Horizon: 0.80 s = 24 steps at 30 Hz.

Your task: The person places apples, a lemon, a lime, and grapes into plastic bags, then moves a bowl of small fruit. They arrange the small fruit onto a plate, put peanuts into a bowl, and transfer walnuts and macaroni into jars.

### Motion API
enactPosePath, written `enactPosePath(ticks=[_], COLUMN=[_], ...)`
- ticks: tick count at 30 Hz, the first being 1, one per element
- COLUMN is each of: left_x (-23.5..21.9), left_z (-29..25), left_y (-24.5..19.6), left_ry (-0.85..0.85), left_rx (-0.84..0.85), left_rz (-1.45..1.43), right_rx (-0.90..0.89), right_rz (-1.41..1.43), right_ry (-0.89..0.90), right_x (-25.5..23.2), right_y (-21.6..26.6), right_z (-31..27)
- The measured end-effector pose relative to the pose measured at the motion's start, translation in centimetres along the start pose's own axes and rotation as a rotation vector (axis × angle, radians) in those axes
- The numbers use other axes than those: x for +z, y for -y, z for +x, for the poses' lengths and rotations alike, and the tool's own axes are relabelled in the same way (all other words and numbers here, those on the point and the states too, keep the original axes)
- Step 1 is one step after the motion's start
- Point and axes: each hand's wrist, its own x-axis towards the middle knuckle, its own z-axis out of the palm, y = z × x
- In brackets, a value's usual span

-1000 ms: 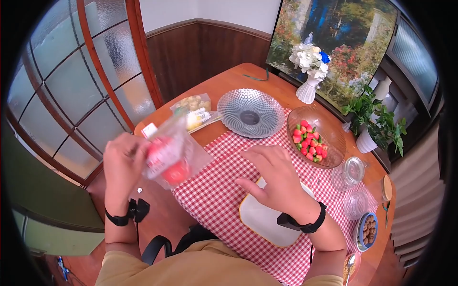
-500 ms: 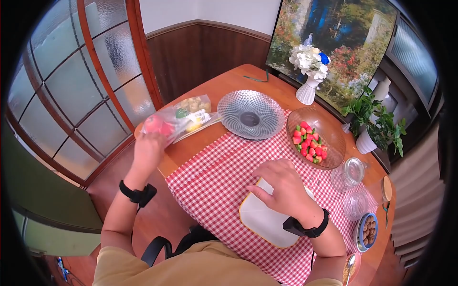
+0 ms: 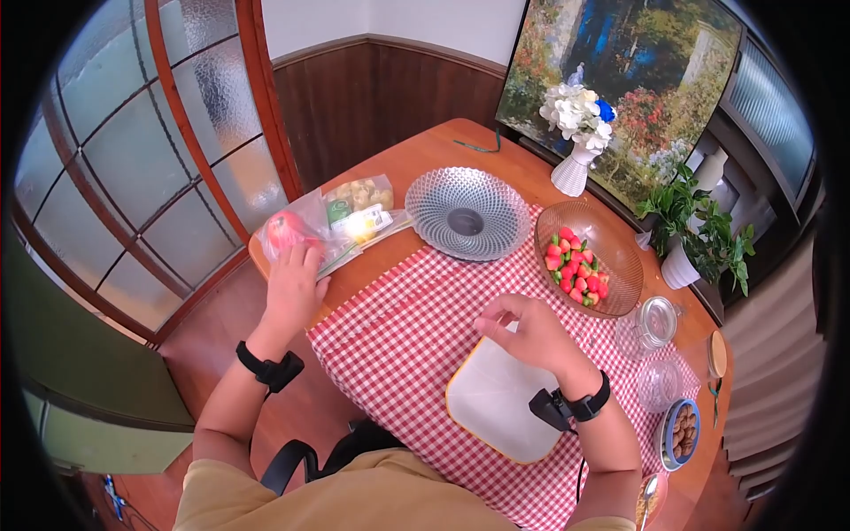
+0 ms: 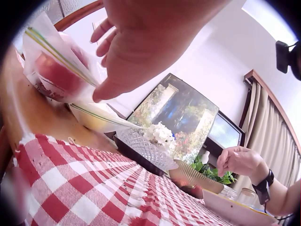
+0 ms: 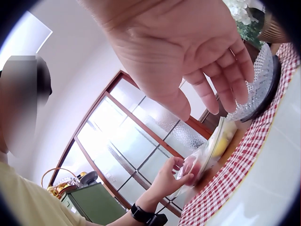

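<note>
A clear zip bag (image 4: 59,70) with red round fruit (image 3: 283,229) in it lies at the table's left end. My left hand (image 3: 297,279) is right at the near side of this bag, its fingers loosely extended and not gripping it. In the right wrist view the left hand (image 5: 164,181) overlaps the bag. Over the white tray (image 3: 496,407) with a yellow rim hovers my right hand (image 3: 531,332), holding nothing. Its palm and relaxed, slightly bent fingers (image 5: 223,87) show in the right wrist view.
Beside the fruit bag lie a bag with pale round pieces (image 3: 361,190) and a bag with something yellow (image 3: 363,226). A glass bowl (image 3: 465,212), a brown bowl (image 3: 611,239) of strawberries (image 3: 577,265), a glass jar (image 3: 655,319) and a white vase (image 3: 571,173) stand farther right.
My left hand has carried the fruit bag leftward and away from me, down onto the table, and let it go. My right hand has shifted slightly over the tray.
</note>
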Motion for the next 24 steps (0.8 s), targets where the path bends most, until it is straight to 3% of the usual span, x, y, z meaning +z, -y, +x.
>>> enactPosePath(ticks=[5, 13, 23, 24], left_x=[0.6, 4.7, 5.9, 5.9], left_z=[2.6, 7.3, 10.2, 10.5], left_y=[-1.6, -3.0, -5.1, -5.2], left_ry=[-0.07, 0.163, 0.161, 0.276], left_rx=[0.184, 0.214, 0.089, 0.115], left_rz=[-0.064, 0.176, 0.193, 0.247], right_rx=[0.307, 0.267, 0.315, 0.313], right_rz=[0.278, 0.331, 0.29, 0.29], right_ry=[0.056, 0.029, -0.032, -0.034], right_x=[0.1, 0.6, -1.7, -2.0], right_y=[-1.5, -1.8, -1.7, -2.0], right_z=[2.1, 1.6, -2.6, -3.1])
